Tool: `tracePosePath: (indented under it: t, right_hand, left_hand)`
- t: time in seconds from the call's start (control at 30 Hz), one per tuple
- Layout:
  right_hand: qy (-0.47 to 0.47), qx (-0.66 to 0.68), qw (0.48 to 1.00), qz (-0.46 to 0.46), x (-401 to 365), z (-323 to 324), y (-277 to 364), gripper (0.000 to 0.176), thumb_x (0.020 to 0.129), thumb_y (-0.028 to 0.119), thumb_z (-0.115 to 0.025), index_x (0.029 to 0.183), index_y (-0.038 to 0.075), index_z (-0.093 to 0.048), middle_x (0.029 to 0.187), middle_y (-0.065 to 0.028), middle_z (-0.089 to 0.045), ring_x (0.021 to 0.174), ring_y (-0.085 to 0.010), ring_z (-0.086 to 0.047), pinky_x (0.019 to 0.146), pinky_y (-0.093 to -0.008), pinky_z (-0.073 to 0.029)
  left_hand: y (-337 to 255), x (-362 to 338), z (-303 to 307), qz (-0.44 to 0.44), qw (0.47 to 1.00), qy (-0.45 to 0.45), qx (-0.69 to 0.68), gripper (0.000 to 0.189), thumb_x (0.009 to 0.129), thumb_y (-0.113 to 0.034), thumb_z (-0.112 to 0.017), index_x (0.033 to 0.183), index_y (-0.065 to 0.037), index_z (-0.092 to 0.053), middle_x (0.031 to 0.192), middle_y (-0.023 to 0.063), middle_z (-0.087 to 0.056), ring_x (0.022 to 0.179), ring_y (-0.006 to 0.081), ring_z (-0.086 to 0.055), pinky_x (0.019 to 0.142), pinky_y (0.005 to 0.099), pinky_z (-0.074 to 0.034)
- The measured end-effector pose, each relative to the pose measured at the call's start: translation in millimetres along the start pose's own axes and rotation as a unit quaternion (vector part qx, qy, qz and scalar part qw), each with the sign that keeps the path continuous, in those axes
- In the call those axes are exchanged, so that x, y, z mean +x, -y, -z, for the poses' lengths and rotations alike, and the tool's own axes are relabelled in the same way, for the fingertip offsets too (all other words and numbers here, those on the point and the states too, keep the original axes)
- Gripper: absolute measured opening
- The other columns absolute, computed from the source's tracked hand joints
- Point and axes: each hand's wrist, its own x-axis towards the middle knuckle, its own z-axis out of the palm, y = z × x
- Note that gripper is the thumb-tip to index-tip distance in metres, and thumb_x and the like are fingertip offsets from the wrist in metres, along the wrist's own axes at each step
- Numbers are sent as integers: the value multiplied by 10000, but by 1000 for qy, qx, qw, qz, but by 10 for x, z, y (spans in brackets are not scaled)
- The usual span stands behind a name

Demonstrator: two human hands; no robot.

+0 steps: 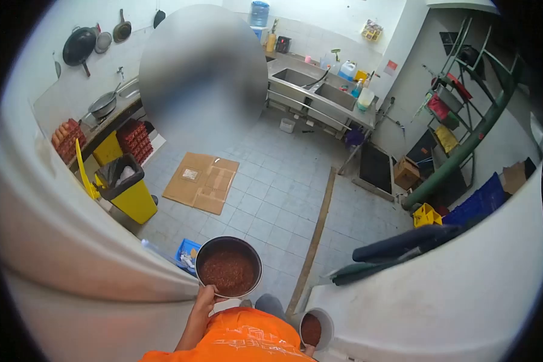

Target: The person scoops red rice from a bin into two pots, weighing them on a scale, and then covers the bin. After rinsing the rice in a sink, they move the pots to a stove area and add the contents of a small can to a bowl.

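My left hand (207,297) is closed on the near rim or handle of a round, dark-rimmed pot (260,268). A coarse, reddish-brown mixture (226,271) lies inside the pot. Lower right, beside the orange shirt, my right hand (309,349) grips the near edge of a pale round container (323,323). Similar reddish-brown stuff (311,330) shows in it. Most of the fingers of my right hand are hidden.
White walls flank me closely on both sides. Ahead, flattened cardboard (202,181) lies on the tiled floor. A yellow bin (133,199) stands left, a blue basket (187,248) just beyond the pot. A steel sink (335,96) lines the back; a green pole (464,154) rises right.
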Motion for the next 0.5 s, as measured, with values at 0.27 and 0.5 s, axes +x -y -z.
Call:
tracePosePath:
  t: [0.27,0.5]
  right_hand:
    - [16,-14,999,-43,1859,-2471,884,444,802,20,-464,1223,-117,-451,1218,-296,-500,1122,-536,-513,975,-560,-530]
    - [24,-27,998,-60,3731,-4491,1941,499,802,17,-447,1284,-107,-422,1271,-310,-476,1154,-574,-485,990,-575,-521]
  left_hand:
    - [-998,2141,-956,18,992,-64,-109,559,743,25,-427,1284,147,-358,1171,296,-537,907,427,-670,641,486,-656]
    - [-1727,3668,-1749,0,966,-178,-190,505,702,-8,-454,1186,131,-419,1148,292,-521,850,471,-647,639,525,-654]
